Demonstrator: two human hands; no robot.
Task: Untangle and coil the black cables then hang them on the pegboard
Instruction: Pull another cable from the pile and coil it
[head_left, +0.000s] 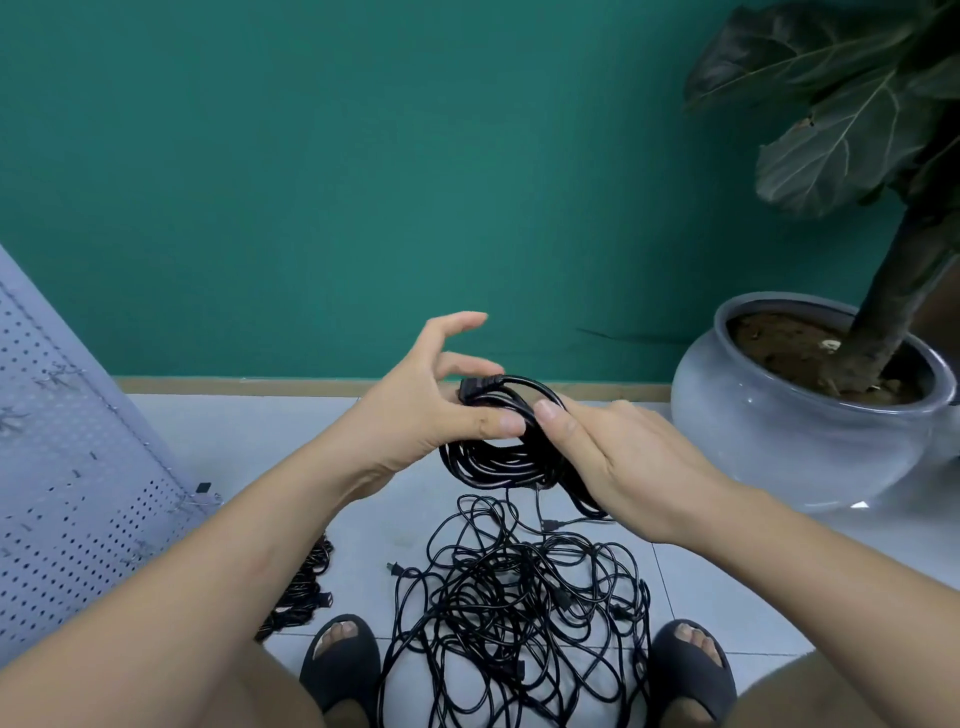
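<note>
A coiled black cable hangs in the air between both hands, its plug end at the top near my left fingers. My left hand pinches the coil with thumb and lower fingers, while the index finger is raised. My right hand grips the right side of the coil, thumb pressed on the strands. A large tangled pile of black cables lies on the floor between my feet. A grey pegboard leans at the left with small hooks on it.
A grey ceramic pot with a large-leafed plant stands at the right against the green wall. More bundled black cables lie by the pegboard's foot. My feet in dark slippers flank the pile on the pale tiled floor.
</note>
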